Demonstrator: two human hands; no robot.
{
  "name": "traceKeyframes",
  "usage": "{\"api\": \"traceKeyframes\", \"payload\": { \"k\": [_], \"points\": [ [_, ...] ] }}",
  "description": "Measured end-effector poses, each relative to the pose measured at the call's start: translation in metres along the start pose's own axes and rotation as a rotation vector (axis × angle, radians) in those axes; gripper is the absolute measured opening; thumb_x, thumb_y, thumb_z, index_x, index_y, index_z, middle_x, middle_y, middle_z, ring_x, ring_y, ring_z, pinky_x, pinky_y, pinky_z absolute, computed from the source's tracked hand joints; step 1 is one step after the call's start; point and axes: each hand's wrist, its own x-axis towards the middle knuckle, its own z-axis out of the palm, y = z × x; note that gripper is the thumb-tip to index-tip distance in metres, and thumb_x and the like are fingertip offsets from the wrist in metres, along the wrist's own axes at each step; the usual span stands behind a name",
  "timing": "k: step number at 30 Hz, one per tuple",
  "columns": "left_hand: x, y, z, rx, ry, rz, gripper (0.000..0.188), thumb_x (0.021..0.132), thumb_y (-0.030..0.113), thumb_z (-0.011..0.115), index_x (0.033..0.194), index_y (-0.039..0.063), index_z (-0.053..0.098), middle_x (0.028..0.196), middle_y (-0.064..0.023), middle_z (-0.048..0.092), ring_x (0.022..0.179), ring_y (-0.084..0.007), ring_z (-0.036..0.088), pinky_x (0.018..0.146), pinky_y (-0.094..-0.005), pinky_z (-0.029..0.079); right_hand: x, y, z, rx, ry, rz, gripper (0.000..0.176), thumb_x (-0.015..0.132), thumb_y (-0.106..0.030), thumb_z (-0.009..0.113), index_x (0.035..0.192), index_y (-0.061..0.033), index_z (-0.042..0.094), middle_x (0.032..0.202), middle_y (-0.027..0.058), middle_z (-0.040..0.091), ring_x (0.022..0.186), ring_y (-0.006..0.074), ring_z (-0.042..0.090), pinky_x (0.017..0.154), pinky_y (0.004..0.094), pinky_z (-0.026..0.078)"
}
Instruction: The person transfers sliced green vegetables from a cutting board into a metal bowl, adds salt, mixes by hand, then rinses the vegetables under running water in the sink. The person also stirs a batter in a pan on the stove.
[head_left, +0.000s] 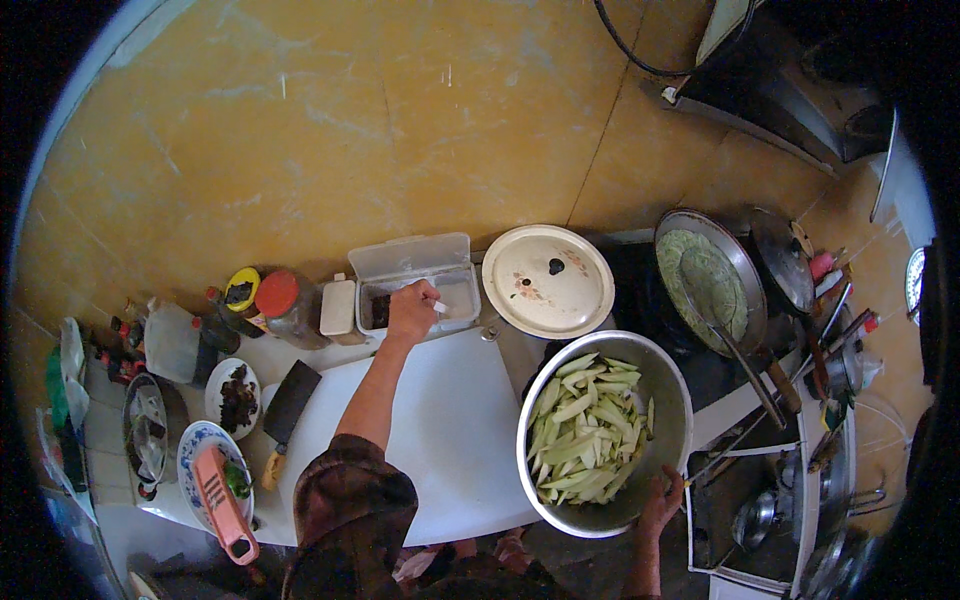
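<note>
My left hand (411, 309) reaches into a lidded clear plastic seasoning box (455, 298) by the wall, its fingers closed on a small white spoon (440, 307). The box's lid stands up at the back, and dark contents show in its left part. My right hand (661, 501) grips the lower right rim of a large steel basin (679, 405). Pale green sliced vegetable pieces (589, 427) lie in the basin. A white cutting board (457, 435) stretches under my left forearm.
A wok (752, 292) with green food in liquid and a ladle stands at the right, beside a round enamel lid (547, 281). To the left lie a cleaver (292, 401), a plate of dark food (219, 397), a pink grater (219, 499) and several jars.
</note>
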Motion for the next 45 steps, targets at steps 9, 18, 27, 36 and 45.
{"api": "traceKeyframes", "payload": {
  "k": [9,18,27,36,45],
  "points": [
    [0.006,-0.001,-0.006,-0.346,-0.007,-0.456,0.007,0.085,0.007,0.061,0.086,0.003,0.067,0.074,-0.009,0.069,0.056,-0.016,0.067,0.053,-0.03,0.054,0.003,0.0,-0.004,-0.082,-0.039,-0.041,0.031,0.083,-0.006,0.058,0.114,0.0002,0.06,0.117,0.0116,0.059,0.112,0.0253,0.053,0.101,0.0374,0.037],
    [-0.01,0.078,-0.058,-0.677,0.011,-0.272,0.008,0.09,0.0,0.056,0.091,0.002,0.063,0.068,-0.0043,0.061,0.052,-0.011,0.057,0.049,-0.0263,0.05,0.001,0.003,-0.001,-0.024,-0.014,-0.015,0.031,0.081,-0.004,0.059,0.112,0.0,0.06,0.114,0.0112,0.058,0.111,0.025,0.051,0.1,0.0372,0.037],
    [-0.084,0.191,-0.04,-0.396,-0.004,0.291,0.018,0.085,-0.009,0.054,0.096,0.003,0.063,0.073,-0.0049,0.06,0.06,-0.0121,0.058,0.055,-0.0278,0.051,0.0,-0.006,0.002,0.076,-0.007,-0.033,0.03,0.081,-0.006,0.062,0.11,-0.0003,0.06,0.111,0.0113,0.058,0.109,0.025,0.052,0.099,0.0369,0.038],
    [-0.002,0.051,-0.01,0.407,0.238,0.168,0.013,0.076,-0.001,0.06,0.085,0.008,0.061,0.081,-0.013,0.068,0.072,-0.0334,0.067,0.062,-0.0435,0.053,-0.003,-0.023,0.005,0.033,0.011,0.006,0.032,0.079,-0.006,0.061,0.11,-0.0003,0.06,0.11,0.0105,0.059,0.106,0.0247,0.054,0.098,0.0363,0.038],
    [-0.004,0.005,0.011,0.187,0.005,0.154,0.008,0.078,0.005,0.06,0.081,0.01,0.066,0.084,-0.0099,0.07,0.076,-0.0312,0.067,0.071,-0.0422,0.054,-0.005,-0.019,0.003,0.066,-0.029,-0.042,0.033,0.08,-0.004,0.059,0.112,-0.0005,0.059,0.112,0.01,0.059,0.108,0.0237,0.052,0.099,0.0362,0.037]
  ]
}}
